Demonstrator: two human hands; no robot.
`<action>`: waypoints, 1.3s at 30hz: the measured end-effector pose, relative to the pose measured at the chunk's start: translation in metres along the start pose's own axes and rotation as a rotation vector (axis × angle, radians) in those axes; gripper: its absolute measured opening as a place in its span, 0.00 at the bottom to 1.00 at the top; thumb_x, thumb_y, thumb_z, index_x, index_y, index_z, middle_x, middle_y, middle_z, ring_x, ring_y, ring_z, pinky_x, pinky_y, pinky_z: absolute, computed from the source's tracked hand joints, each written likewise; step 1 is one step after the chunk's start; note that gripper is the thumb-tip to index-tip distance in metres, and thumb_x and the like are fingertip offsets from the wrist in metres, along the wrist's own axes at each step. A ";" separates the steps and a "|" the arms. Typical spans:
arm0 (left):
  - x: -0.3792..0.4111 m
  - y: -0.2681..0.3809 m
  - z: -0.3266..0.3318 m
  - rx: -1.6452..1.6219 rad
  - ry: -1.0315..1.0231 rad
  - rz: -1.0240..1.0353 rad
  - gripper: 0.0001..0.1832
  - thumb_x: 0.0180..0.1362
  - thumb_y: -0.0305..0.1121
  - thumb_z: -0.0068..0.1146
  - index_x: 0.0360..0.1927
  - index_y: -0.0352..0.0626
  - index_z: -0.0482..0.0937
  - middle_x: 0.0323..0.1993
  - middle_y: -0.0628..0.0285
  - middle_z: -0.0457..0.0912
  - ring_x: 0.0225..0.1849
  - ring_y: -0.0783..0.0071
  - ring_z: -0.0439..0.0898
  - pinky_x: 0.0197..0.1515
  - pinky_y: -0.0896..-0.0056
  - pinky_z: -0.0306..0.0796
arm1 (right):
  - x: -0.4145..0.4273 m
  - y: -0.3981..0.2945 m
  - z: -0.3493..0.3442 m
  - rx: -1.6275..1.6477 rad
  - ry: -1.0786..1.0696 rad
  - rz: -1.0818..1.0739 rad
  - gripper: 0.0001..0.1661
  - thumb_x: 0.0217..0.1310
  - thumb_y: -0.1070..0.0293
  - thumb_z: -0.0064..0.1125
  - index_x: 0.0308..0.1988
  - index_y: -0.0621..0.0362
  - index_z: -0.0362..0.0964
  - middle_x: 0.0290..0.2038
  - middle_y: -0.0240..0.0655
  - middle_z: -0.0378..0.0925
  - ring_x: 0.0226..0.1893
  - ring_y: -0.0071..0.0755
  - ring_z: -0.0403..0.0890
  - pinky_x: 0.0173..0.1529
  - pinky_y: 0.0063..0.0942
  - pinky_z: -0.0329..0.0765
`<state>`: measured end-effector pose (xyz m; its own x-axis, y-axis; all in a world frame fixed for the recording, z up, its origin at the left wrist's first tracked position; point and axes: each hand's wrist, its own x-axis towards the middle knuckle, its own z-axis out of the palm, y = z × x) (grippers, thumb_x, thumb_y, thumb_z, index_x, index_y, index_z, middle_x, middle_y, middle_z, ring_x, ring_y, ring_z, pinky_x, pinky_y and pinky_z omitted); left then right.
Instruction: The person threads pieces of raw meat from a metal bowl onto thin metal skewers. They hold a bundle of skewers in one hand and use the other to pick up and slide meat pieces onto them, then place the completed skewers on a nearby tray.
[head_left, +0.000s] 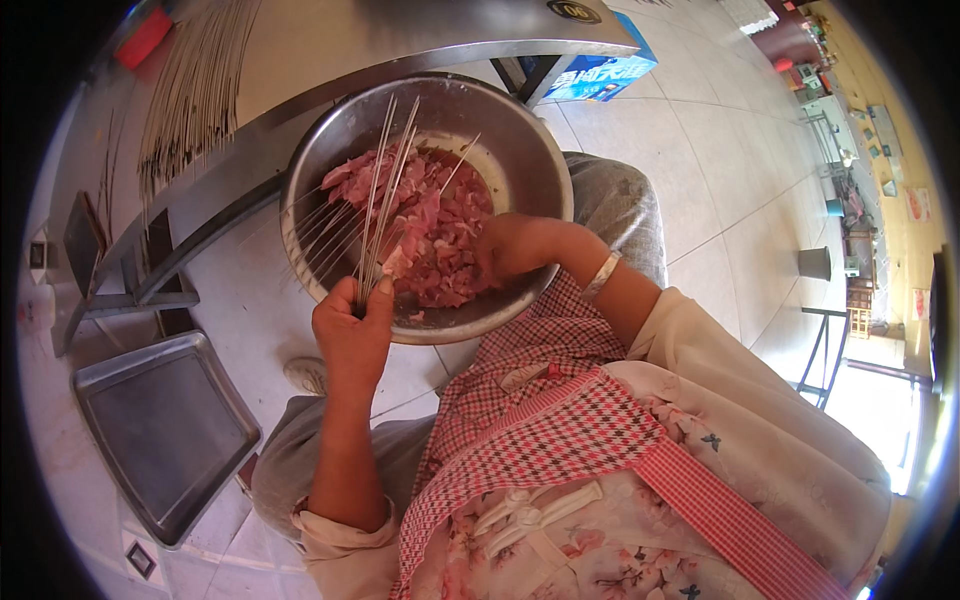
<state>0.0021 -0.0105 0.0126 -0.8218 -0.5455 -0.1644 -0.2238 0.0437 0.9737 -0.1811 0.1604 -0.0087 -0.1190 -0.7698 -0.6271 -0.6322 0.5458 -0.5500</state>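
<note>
My left hand (352, 319) grips a bunch of thin metal skewers (379, 202) over the near left rim of a large steel basin (532, 169). A strip of pink meat (409, 244) lies by its thumb; whether a skewer pierces it is unclear. Cut raw meat (450, 262) is heaped in the basin, with dark reddish liquid around it. My right hand (517, 244) reaches over the basin's right side into the meat, and its fingertips are hidden there. More skewers (322, 232) fan across the basin's left side, some loaded with meat at their inner ends.
Many bare skewers (199, 82) lie on a steel table (337, 37) beyond the basin, overhanging its edge. A rectangular metal tray (165, 435) is at the lower left. A blue printed carton (600, 75) stands under the table's right end. My knees flank the basin.
</note>
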 end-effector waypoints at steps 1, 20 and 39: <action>0.000 0.000 0.000 -0.011 0.000 0.002 0.19 0.52 0.31 0.57 0.13 0.42 0.61 0.13 0.76 0.60 0.18 0.89 0.54 0.18 0.82 0.50 | 0.001 0.003 0.000 -0.081 0.053 0.066 0.12 0.43 0.60 0.57 0.29 0.56 0.77 0.29 0.44 0.77 0.32 0.46 0.77 0.36 0.37 0.73; -0.001 0.003 -0.002 -0.022 -0.023 -0.006 0.16 0.53 0.31 0.55 0.15 0.41 0.63 0.14 0.76 0.61 0.19 0.89 0.54 0.18 0.82 0.50 | -0.003 0.020 -0.009 0.313 0.437 0.196 0.12 0.41 0.79 0.53 0.32 0.60 0.73 0.27 0.38 0.77 0.32 0.33 0.79 0.36 0.28 0.75; 0.000 -0.001 0.001 -0.028 -0.053 -0.067 0.14 0.53 0.31 0.56 0.15 0.43 0.67 0.15 0.78 0.63 0.19 0.91 0.55 0.20 0.83 0.48 | -0.002 0.012 -0.015 -0.185 0.417 0.333 0.10 0.44 0.67 0.60 0.31 0.57 0.76 0.30 0.39 0.78 0.33 0.37 0.79 0.38 0.30 0.74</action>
<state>0.0019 -0.0100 0.0113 -0.8322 -0.5012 -0.2370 -0.2652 -0.0155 0.9641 -0.1999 0.1638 -0.0060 -0.6034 -0.6522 -0.4588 -0.6282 0.7432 -0.2303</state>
